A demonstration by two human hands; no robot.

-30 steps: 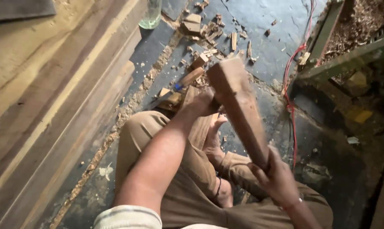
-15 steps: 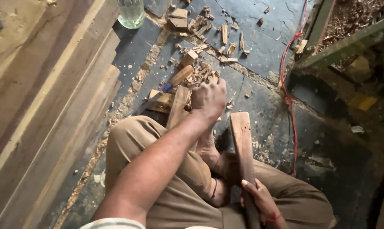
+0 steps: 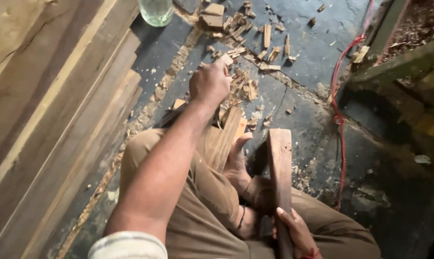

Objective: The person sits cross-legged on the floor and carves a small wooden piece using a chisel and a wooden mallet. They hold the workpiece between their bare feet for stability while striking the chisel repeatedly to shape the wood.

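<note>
Chopping step, I judge: my left hand [image 3: 208,82] clenches a tool over the plank [image 3: 225,136] propped at my feet, right hand [image 3: 297,232] grasps a mallet [image 3: 280,163]; next needs a square, aimed strike.

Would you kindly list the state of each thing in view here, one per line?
left hand: closed in a fist around a small wood piece.
right hand: gripping the wooden mallet's handle.
wooden mallet: lowered, head near the floor.
wooden plank: tilted, braced by a bare foot.
glass jar: upright on the floor.
wood chips: scattered loose.
red cord: lying slack.
</note>
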